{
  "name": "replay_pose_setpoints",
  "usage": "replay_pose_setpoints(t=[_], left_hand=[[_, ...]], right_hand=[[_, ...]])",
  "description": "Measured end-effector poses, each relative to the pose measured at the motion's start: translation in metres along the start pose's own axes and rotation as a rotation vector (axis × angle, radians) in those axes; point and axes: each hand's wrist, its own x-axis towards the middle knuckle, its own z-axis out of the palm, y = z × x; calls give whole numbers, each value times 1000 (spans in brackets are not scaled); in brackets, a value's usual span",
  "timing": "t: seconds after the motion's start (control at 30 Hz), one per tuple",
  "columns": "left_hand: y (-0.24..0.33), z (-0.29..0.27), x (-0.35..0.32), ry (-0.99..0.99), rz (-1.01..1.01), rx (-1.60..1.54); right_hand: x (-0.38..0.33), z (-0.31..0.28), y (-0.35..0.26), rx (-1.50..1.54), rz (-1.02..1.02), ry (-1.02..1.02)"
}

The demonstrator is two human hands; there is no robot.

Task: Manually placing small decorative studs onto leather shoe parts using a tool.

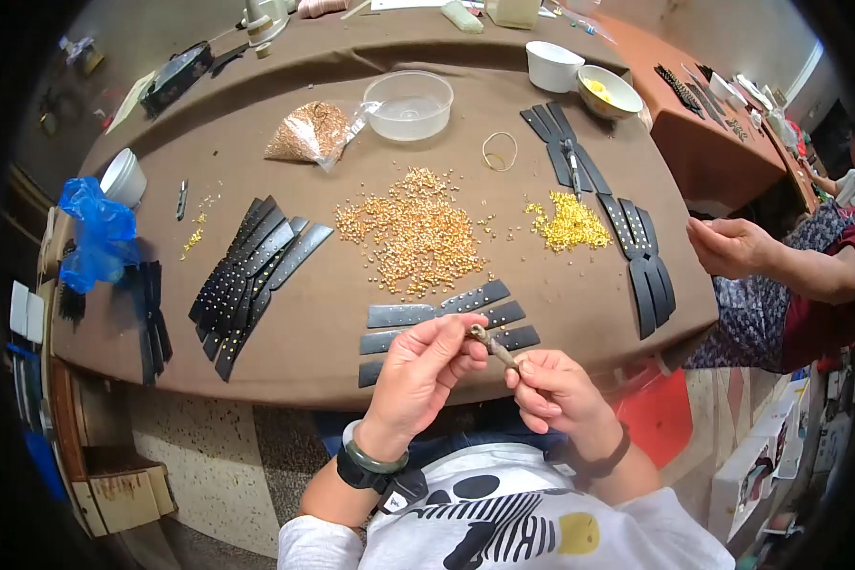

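Left hand (426, 366) and right hand (549, 385) both pinch a thin brown stick-like tool (493, 347) — at 6 o'clock, just off the brown table (332, 366) edge; flat black studded strips (446, 328) at 12 — loose gold studs (413, 233) beyond.
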Motion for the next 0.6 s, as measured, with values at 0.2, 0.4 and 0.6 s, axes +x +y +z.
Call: replay_pose_setpoints(t=[0.2,0.4,0.6], left_hand=[[-6,1,0,50,174,411],[3,-3,-2,43,-55,97],[5,-19,4,79,-62,-34]], right_hand=[[-3,-5,7,17,-1,-21],[-9,0,2,-320,-143,118],[-9,6,-4,-209,-114,8]])
